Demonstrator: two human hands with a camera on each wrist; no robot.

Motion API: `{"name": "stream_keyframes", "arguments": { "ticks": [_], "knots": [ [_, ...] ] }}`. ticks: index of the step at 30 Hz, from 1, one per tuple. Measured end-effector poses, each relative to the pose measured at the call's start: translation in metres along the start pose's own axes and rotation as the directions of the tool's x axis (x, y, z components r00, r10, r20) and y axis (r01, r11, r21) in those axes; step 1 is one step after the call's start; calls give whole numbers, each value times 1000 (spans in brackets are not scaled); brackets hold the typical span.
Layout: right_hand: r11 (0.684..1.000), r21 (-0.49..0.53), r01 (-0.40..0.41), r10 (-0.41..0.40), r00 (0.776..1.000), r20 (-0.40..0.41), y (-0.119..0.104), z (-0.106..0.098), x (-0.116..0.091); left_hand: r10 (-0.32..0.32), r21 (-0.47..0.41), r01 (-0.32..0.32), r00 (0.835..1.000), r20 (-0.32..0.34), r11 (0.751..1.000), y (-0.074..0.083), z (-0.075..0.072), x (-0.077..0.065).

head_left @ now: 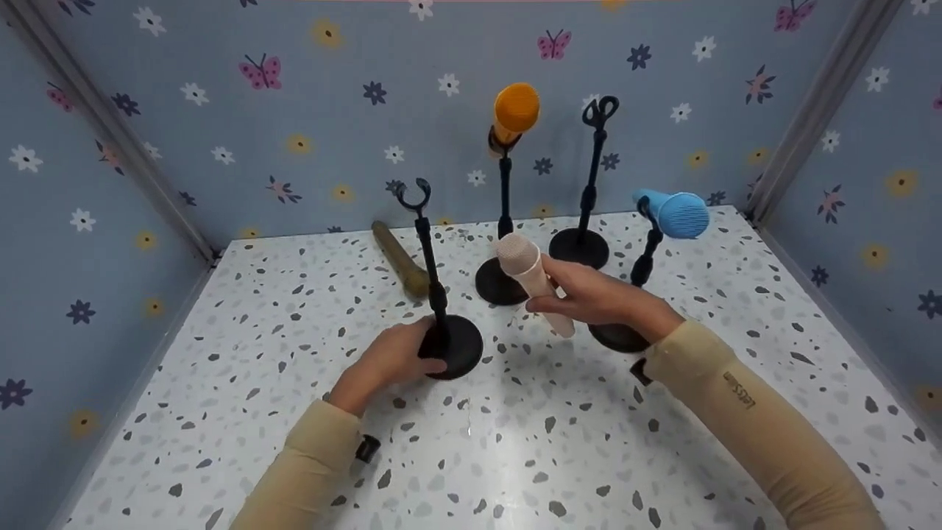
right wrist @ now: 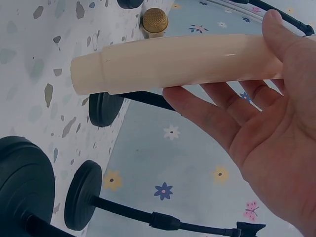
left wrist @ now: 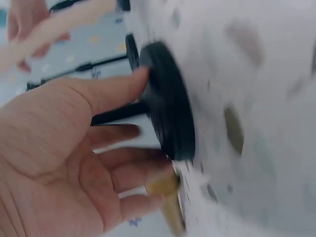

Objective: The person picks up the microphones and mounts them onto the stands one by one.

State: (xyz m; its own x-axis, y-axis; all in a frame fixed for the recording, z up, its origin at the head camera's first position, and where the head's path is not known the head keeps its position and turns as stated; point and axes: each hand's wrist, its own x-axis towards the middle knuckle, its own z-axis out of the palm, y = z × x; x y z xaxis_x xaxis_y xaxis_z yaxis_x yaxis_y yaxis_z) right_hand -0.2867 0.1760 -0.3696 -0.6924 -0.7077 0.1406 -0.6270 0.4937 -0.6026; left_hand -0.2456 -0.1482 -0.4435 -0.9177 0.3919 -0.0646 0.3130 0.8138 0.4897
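In the head view my right hand (head_left: 592, 294) grips a pale pink microphone (head_left: 519, 256), thumb on one side and fingers on the other, its head tilted up and left. The right wrist view shows its smooth cream handle (right wrist: 187, 61) held above the table. My left hand (head_left: 394, 353) holds the round base of a black microphone stand (head_left: 455, 346), its thumb pressed on the base and fingers around the far side. That stand's clip (head_left: 413, 195) holds nothing. Just behind it a brownish-gold microphone (head_left: 401, 259) lies on the table.
An orange microphone (head_left: 516, 110) sits in a stand at the back. Right of it stands a bare black stand (head_left: 591, 191). A blue microphone (head_left: 681, 213) rests in another stand at the right. Flowered panels (head_left: 441, 44) wall in the speckled table (head_left: 515, 456).
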Motion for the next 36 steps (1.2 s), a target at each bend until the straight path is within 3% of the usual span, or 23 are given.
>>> {"name": "stream_keyframes", "arguments": {
  "ticks": [4, 9, 16, 25, 32, 36],
  "knots": [
    [999, 43, -4, 5, 1000, -21, 2, -1, -2, 56, -85, -53, 998, 25, 995, -6, 3, 6],
    [998, 66, 6, -2, 998, -59, 3, -3, -6, 100, -103, -97, 995, 24, 990, 2, 11, 16],
    [995, 89, 35, -25, 993, -116, -1, -5, -9, 105, -106, -97, 992, 67, 990, 20, 21, 28],
    [990, 142, -27, 43, 993, -107, -17, -20, -22, 109, -117, -95, 986, 124, 989, 42, 31, 43],
    [989, 123, 81, -45, 961, -274, -37, -28, -28, 129, -93, -119, 985, 118, 989, 52, 37, 49],
    [985, 109, 135, -94, 944, -318, -47, -29, -30, 116, -87, -105, 985, 129, 991, 56, 39, 51]
  ]
}}
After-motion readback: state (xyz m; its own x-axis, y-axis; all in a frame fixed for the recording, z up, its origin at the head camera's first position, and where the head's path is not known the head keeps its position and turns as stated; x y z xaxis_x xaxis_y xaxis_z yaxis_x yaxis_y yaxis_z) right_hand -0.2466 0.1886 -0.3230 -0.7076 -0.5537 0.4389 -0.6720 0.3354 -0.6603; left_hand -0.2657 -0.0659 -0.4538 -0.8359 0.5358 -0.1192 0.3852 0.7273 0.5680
